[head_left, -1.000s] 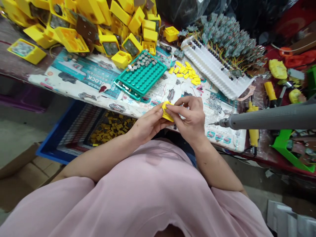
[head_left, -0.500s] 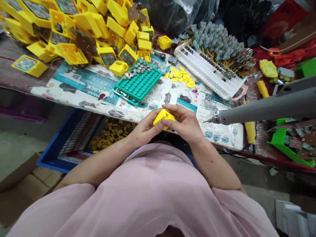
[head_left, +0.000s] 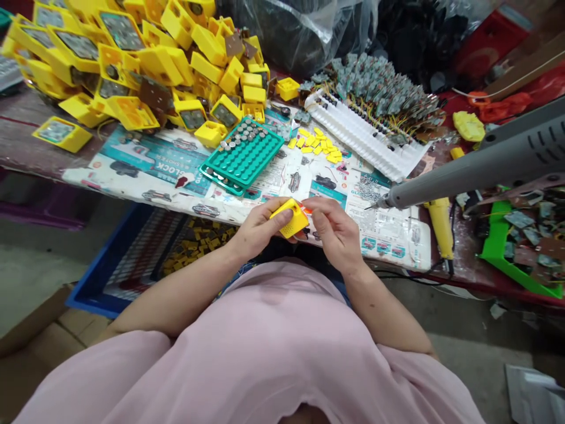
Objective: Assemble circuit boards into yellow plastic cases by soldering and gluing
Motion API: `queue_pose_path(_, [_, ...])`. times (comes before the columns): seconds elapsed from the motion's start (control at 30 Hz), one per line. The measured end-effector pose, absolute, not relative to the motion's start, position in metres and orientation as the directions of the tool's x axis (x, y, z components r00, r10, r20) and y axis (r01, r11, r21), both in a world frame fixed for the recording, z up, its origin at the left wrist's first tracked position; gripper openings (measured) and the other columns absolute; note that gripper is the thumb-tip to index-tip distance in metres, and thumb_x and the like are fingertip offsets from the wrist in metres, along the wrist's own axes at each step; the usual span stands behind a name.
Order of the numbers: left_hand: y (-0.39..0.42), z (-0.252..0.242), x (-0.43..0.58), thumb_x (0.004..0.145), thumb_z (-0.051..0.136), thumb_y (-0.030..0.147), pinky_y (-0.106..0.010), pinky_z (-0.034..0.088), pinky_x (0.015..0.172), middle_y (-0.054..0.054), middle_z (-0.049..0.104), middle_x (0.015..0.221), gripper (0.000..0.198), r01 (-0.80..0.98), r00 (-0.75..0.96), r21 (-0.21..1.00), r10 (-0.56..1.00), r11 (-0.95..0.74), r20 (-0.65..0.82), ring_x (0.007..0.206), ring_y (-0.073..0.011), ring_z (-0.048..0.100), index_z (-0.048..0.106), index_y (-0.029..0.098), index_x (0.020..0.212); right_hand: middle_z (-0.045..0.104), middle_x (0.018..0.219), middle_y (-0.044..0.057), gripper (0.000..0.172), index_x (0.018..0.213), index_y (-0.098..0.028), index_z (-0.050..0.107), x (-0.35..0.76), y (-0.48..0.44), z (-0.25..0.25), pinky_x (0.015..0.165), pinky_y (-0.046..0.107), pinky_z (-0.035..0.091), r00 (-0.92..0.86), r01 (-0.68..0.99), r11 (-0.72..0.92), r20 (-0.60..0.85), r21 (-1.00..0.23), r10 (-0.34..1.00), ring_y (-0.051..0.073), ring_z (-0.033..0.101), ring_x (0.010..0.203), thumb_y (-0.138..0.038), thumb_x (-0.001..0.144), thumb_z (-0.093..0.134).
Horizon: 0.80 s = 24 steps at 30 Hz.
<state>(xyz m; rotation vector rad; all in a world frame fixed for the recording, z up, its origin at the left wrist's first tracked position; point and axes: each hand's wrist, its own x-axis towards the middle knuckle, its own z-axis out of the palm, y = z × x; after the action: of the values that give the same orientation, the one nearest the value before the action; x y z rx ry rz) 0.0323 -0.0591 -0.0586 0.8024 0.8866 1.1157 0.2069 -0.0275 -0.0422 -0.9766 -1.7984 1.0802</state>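
My left hand (head_left: 265,227) is closed around a yellow plastic housing (head_left: 296,222), whose face with small holes is turned toward me. Beside it, my right hand (head_left: 332,228) pinches a small orange-red piece (head_left: 306,209) at the housing's right edge; its exact shape is mostly covered by the fingers. Both hands are just over the table's front edge. Beyond them lies a green tray (head_left: 260,158) with round button cells in part of its pockets. Small yellow plastic pieces (head_left: 315,143) are scattered to the right of the tray.
Many yellow housings (head_left: 163,65) are heaped at the back left. A white foam rack (head_left: 357,138) with wired circuit boards (head_left: 384,88) stands at the back. An electric screwdriver (head_left: 441,182) reaches in from the right, above loose screws (head_left: 371,187). A blue crate (head_left: 106,265) sits below the table.
My right hand has moved off the housing's side and now pinches an orange-red piece at its edge. The housing has turned, showing its perforated face. The view has shifted slightly.
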Motion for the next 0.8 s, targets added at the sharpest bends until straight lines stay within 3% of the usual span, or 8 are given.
queue_pose_path(0.07, [-0.055, -0.058, 0.033, 0.082, 0.069, 0.061, -0.024, 0.056, 0.058, -0.003, 0.072, 0.081, 0.051, -0.321, 0.287, 0.922, 0.95, 0.218, -0.125, 0.071, -0.0172, 0.07, 0.064, 0.018, 0.109, 0.074, 0.115, 0.002, 0.031, 0.111, -0.031, 0.073, 0.209, -0.024, -0.042, 0.096, 0.036, 0.056, -0.414, 0.224, 0.311, 0.199, -0.923, 0.888, 0.018, 0.069, 0.105, -0.052, 0.091, 0.061])
queue_pose_path(0.2, [-0.049, -0.058, 0.029, 0.082, 0.052, 0.079, -0.022, 0.046, 0.052, -0.005, 0.07, 0.079, 0.069, -0.164, 0.435, 0.973, 0.897, 0.161, -0.076, 0.071, -0.0171, 0.065, 0.066, 0.018, 0.109, 0.076, 0.105, 0.001, 0.049, 0.126, -0.031, 0.068, 0.214, -0.017, -0.044, 0.069, 0.031, 0.06, -0.531, 0.247, 0.082, -0.064, -0.966, 0.845, 0.014, 0.069, 0.071, -0.057, 0.085, 0.065])
queue_pose_path(0.3, [-0.054, -0.056, 0.028, 0.08, 0.038, 0.088, -0.026, 0.039, 0.054, -0.005, 0.068, 0.075, 0.079, -0.083, 0.358, 0.988, 0.929, 0.129, -0.091, 0.065, -0.0166, 0.061, 0.067, 0.018, 0.104, 0.076, 0.112, 0.001, 0.051, 0.127, -0.031, 0.068, 0.217, -0.016, -0.046, 0.086, 0.038, 0.061, -0.545, 0.247, 0.064, -0.084, -0.967, 0.834, 0.019, 0.072, 0.091, -0.052, 0.081, 0.072])
queue_pose_path(0.4, [-0.062, -0.051, 0.03, 0.08, 0.041, 0.087, -0.029, 0.034, 0.06, -0.003, 0.064, 0.07, 0.074, 0.015, 0.209, 0.999, 0.977, 0.035, -0.037, 0.063, -0.0162, 0.055, 0.068, 0.019, 0.093, 0.074, 0.12, 0.003, 0.054, 0.126, -0.03, 0.068, 0.216, -0.022, -0.046, 0.099, 0.043, 0.058, -0.564, 0.226, 0.046, -0.092, -0.973, 0.821, 0.023, 0.071, 0.107, -0.05, 0.076, 0.078])
queue_pose_path(0.6, [-0.064, -0.044, 0.032, 0.087, 0.027, 0.084, -0.028, 0.033, 0.061, -0.002, 0.06, 0.065, 0.079, 0.291, 0.195, 0.945, 0.976, -0.15, 0.095, 0.06, -0.0155, 0.052, 0.068, 0.018, 0.097, 0.074, 0.119, 0.006, 0.044, 0.121, -0.025, 0.069, 0.202, -0.039, -0.051, 0.099, 0.038, 0.059, -0.441, 0.189, 0.122, 0.027, -0.974, 0.897, 0.021, 0.072, 0.107, -0.045, 0.082, 0.073])
queue_pose_path(0.73, [-0.053, -0.042, 0.025, 0.091, 0.034, 0.078, -0.026, 0.045, 0.064, -0.002, 0.065, 0.076, 0.069, 0.262, 0.374, 0.962, 0.927, -0.08, -0.025, 0.068, -0.0162, 0.063, 0.062, 0.017, 0.107, 0.074, 0.12, 0.006, 0.041, 0.126, -0.023, 0.066, 0.202, -0.038, -0.049, 0.096, 0.036, 0.06, -0.448, 0.32, 0.281, 0.117, -0.905, 0.886, 0.021, 0.072, 0.108, -0.044, 0.091, 0.062])
queue_pose_path(0.8, [-0.046, -0.04, 0.02, 0.089, 0.045, 0.074, -0.025, 0.05, 0.068, -0.002, 0.067, 0.086, 0.063, 0.209, 0.454, 0.978, 0.887, -0.019, -0.08, 0.076, -0.017, 0.066, 0.057, 0.017, 0.114, 0.072, 0.125, 0.005, 0.038, 0.132, -0.027, 0.062, 0.216, -0.043, -0.04, 0.098, 0.036, 0.06, -0.458, 0.391, 0.443, 0.247, -0.807, 0.854, 0.021, 0.071, 0.113, -0.038, 0.097, 0.053])
